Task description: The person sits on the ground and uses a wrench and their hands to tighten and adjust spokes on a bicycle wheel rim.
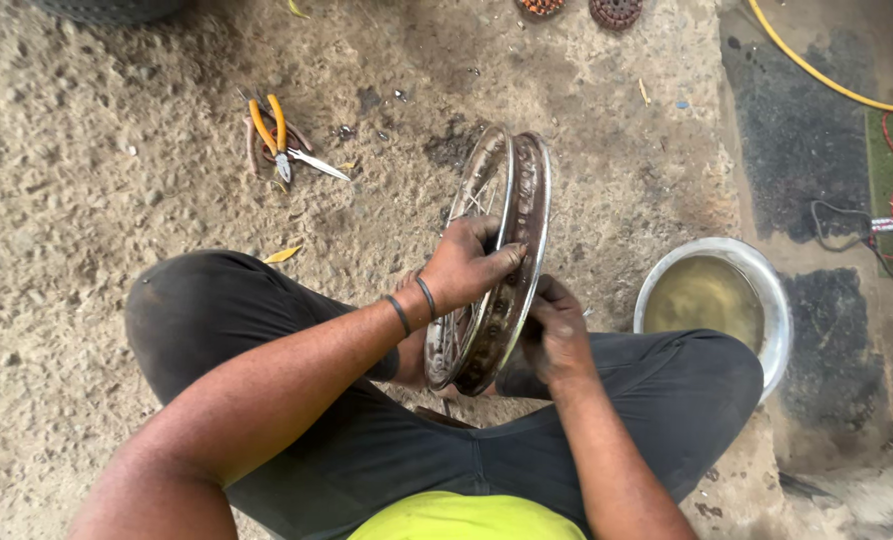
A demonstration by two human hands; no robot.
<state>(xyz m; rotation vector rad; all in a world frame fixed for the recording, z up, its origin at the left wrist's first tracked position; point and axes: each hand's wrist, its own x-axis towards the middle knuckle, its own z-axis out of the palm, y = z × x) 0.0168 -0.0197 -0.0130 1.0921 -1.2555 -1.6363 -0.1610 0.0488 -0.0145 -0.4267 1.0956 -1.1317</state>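
Both forearms extend forward over the person's crossed legs in dark trousers (387, 440). The left hand (464, 265) reaches across from the left, wrist carrying two dark bands; its fingers curl over the edge of the wheel rim (512, 260) and grip it. The right hand (557, 335) sits lower and closer to the body, on the right face of the rim, fingers bent inward against the metal — whether it pinches a small part there cannot be told.

The rim stands upright on edge between the two hands, its lower arc resting between the knees, its upper arc rising away from the body. It is a rusted, spoked metal wheel rim, seen nearly edge-on; spokes show on the side facing the left hand.

Just to the right of the right hand, beside the right knee, a round metal bowl (715, 300) holds murky yellowish liquid. Beyond the left hand, well apart on the sandy ground (87, 180), lie orange-handled pliers (272, 135) with other small hand tools. Farther still, past the top of the rim, two round toothed parts (615, 12) lie at the frame edge. A yellow hose (817, 72) runs across the far right — clear of both hands.
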